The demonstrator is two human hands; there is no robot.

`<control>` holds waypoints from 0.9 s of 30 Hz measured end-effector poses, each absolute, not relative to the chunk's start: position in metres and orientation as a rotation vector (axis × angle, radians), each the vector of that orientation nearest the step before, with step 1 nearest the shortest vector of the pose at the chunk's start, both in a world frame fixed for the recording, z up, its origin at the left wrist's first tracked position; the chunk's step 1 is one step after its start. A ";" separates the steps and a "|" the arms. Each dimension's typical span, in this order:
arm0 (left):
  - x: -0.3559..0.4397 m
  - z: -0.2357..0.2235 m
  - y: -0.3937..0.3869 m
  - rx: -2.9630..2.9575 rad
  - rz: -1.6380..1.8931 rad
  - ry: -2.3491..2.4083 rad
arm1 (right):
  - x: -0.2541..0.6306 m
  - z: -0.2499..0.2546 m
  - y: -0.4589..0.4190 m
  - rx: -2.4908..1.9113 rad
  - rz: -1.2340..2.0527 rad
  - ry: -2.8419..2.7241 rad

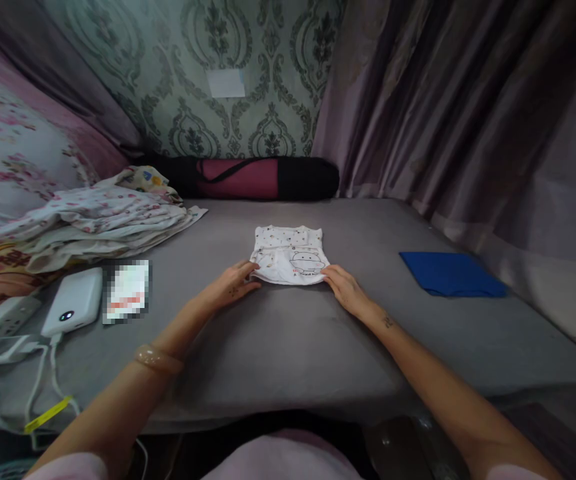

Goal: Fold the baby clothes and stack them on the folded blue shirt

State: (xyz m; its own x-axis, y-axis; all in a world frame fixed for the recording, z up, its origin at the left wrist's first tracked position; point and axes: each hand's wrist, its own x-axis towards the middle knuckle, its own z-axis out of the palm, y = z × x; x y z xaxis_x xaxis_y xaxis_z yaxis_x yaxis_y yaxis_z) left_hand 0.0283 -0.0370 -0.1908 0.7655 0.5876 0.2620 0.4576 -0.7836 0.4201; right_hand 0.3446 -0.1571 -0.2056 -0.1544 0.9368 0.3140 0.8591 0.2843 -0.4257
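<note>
A small white baby garment (288, 262) lies folded on the grey bed sheet, with tiny prints on its upper part and a cartoon animal outline at its lower right. My left hand (232, 285) grips its near left corner between thumb and fingers. At the near right corner, my right hand (347, 287) pinches the edge of the cloth. Both hands rest low, close to the sheet. How many layers they hold cannot be made out.
A folded blue cloth (452, 274) lies to the right. On the left are a white power bank (75, 300), a power strip (5, 323), cables, a blurred packet (127, 292) and piled clothes (118, 213). A black and maroon roll bag (241, 178) lines the wall; curtains (408, 100) hang right.
</note>
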 end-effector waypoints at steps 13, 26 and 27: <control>0.025 -0.190 -0.035 2.772 0.527 0.708 | 0.342 -0.191 -0.160 -1.723 -0.220 -2.309; -0.005 -0.154 -0.092 2.754 0.359 0.515 | 0.342 -0.164 -0.221 -1.494 -0.106 -2.442; -0.006 -0.153 -0.093 2.723 0.368 0.562 | 0.342 -0.164 -0.222 -1.489 -0.069 -2.447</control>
